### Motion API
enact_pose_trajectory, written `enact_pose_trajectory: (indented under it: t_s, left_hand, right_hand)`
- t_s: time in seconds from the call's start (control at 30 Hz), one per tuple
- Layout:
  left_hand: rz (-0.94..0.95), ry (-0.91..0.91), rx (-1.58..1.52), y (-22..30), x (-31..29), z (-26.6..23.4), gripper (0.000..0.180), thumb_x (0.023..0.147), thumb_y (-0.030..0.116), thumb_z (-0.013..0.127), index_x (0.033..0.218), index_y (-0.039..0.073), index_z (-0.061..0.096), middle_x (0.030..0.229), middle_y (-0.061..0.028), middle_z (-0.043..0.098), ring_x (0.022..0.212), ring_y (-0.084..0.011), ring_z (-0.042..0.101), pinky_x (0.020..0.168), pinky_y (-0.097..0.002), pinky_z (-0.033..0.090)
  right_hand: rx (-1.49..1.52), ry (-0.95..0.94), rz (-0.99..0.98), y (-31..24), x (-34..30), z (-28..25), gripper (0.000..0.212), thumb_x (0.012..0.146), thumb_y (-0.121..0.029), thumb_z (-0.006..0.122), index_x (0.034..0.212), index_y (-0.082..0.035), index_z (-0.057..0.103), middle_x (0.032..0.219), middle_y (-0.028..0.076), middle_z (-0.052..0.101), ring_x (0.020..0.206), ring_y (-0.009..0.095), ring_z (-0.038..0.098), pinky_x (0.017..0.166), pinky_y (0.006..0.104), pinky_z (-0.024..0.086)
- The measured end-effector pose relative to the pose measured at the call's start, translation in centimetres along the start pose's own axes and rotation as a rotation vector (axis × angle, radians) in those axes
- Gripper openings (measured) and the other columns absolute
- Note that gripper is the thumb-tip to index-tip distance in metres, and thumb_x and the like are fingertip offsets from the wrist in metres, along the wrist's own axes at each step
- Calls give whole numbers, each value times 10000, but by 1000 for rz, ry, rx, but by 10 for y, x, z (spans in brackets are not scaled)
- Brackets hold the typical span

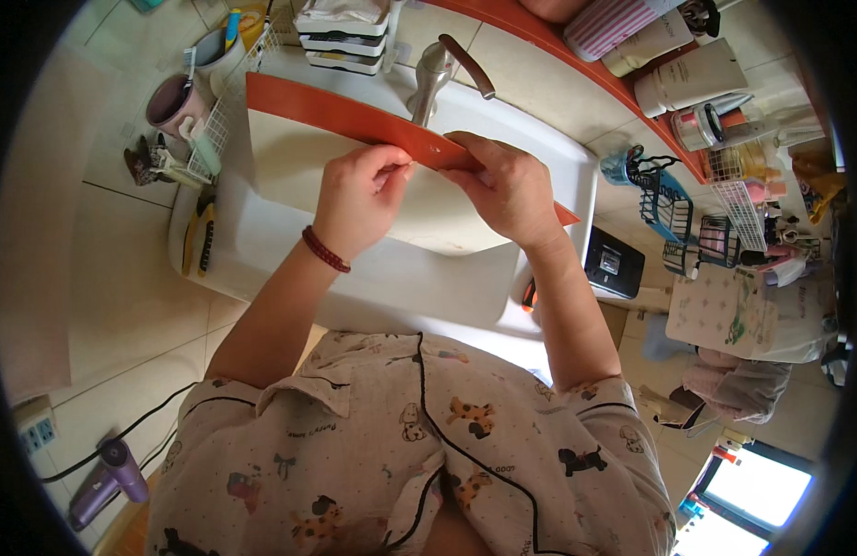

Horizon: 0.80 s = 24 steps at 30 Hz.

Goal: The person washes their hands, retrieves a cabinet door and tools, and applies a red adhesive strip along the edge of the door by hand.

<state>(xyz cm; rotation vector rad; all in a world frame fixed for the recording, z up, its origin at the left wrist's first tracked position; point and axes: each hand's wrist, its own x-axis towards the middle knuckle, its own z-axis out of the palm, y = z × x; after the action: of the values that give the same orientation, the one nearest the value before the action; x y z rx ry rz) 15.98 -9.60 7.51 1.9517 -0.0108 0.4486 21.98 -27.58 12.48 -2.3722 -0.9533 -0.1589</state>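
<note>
A long board with a red-orange strip (303, 108) and a cream face (303, 167) lies slantwise over the white sink (466, 289). My right hand (512, 185) grips the strip right of its middle, thumb on the near side and fingers over the far edge. Beside it, my left hand (362, 193) is closed in a pinch at the line where red-orange meets cream. Whatever sits between those left fingertips is too small to make out. A small pale dot marks the strip between the hands. Behind the board stands a metal faucet (435, 79).
A yellow-and-black tool (200, 236) lies on the sink's left rim, near a purple cup (176, 105). Stacked white trays (343, 42) stand behind. A red-edged shelf (540, 44) holds tubes at upper right. A black box (616, 262) sits right; a purple hair dryer (111, 482) lower left.
</note>
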Motion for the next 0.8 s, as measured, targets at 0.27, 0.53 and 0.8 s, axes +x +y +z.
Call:
enact_pose_trajectory:
  t_s: [0.27,0.53,0.8]
  left_hand:
    - [128,208,50,32,-11,20,124,831,28,628,927,-46,602,794,-120,663,663,-151,636,610,-250,502]
    - [106,284,320,47,-9,32,110,834,81,624,847,-25,598,703,-148,619,549,-242,584,526,-318,461]
    - [78,299,509,64,-15,38,66,791,51,598,778,-12,583,702,-183,605,590,-342,580,546,-406,467]
  right_hand:
    - [-15,-22,48,2,1,1,280,761,-238,683,1024,-153,643,782,68,657,682,260,621,596,351,493]
    - [-15,22,28,-1,-4,2,262,773,-241,668,1022,-162,644,786,56,664,678,252,627,582,348,496]
    - [-49,41,-37,-6,-11,4,225,791,-227,645,1005,-161,630,766,44,656,666,246,629,572,352,499]
